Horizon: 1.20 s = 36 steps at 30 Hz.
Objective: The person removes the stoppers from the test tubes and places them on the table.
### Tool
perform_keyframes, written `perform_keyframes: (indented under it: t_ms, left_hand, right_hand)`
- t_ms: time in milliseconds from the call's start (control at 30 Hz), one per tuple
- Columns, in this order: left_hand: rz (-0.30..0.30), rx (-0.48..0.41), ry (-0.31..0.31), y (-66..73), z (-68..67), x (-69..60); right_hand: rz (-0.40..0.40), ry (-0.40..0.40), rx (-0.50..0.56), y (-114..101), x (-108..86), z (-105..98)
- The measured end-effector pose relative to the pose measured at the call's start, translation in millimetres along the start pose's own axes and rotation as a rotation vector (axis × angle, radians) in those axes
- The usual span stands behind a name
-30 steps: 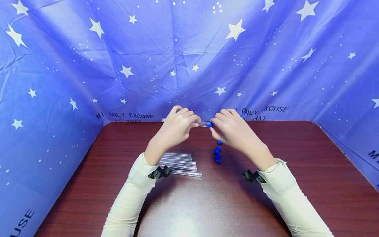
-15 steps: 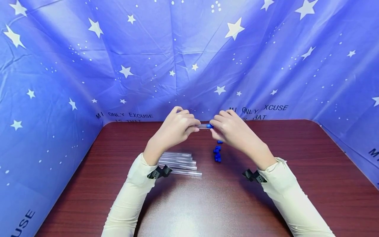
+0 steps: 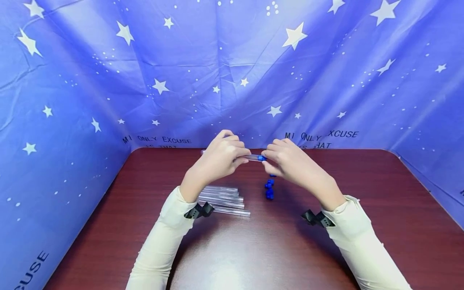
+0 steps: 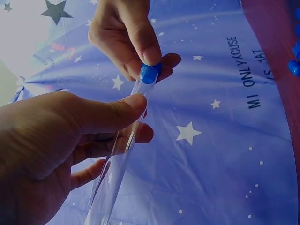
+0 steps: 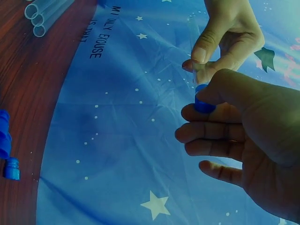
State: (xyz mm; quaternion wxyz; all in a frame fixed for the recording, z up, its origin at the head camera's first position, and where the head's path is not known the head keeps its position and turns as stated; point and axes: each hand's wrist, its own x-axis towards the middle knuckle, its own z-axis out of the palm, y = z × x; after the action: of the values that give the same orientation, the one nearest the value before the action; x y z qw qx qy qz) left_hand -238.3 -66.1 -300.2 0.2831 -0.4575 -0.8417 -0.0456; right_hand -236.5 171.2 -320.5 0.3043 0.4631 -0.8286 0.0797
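Above the far part of the table, my left hand [image 3: 221,157] pinches a clear test tube [image 4: 119,161] between thumb and fingers. The tube lies nearly level in the head view, with its mouth toward the right. A blue stopper [image 4: 149,74] sits at that mouth, its narrower part showing inside the clear wall. My right hand [image 3: 295,165] pinches the stopper's outer end between thumb and index finger; the other fingers [image 5: 211,132] lie loosely bent below it. Part of the tube is hidden behind my left hand.
Several clear tubes [image 3: 224,200] lie side by side on the dark red table [image 3: 282,249], near my left wrist. Several loose blue stoppers [image 3: 269,194] lie to their right. A blue star-patterned cloth [image 3: 203,72] hangs closely around the table's back and sides.
Both hands keep hold of the tube and stopper. The tube's tilt has changed slightly, its stopper end now a little lower. The head view has shifted a little.
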Motion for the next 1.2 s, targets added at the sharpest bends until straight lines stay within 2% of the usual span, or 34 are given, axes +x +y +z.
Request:
perform_keyframes:
  t_ms: [133, 267, 400, 633, 800, 967, 1200]
  left_hand:
    - [0.011, -0.004, -0.001, 1.7, -0.4, 1.7]
    - [0.018, -0.007, 0.01, 3.0, -1.8, 0.6]
    - [0.014, -0.014, 0.021, 2.4, 0.1, 0.2]
    - [-0.022, -0.02, 0.018, 2.0, 4.2, 1.2]
    - [-0.025, 0.012, -0.003, 3.9, 6.8, 2.8]
    - [-0.031, 0.058, -0.035, 5.8, 5.6, 3.3]
    - [-0.066, 0.053, -0.101, 5.4, 2.1, 3.0]
  right_hand:
    - [0.03, -0.058, 0.079, 1.9, -2.0, -5.4]
    - [0.109, -0.151, 0.156, 1.9, -1.1, -9.7]
    - [0.158, -0.182, 0.158, 1.5, -0.9, -10.6]
    - [0.136, -0.143, 0.077, 0.6, -1.2, -6.7]
    - [0.065, -0.077, 0.051, 0.2, -1.8, -4.9]
    - [-0.01, -0.003, 0.001, -1.4, -0.4, -0.9]
    - [-0.052, 0.065, -0.079, -4.4, 1.9, 4.1]
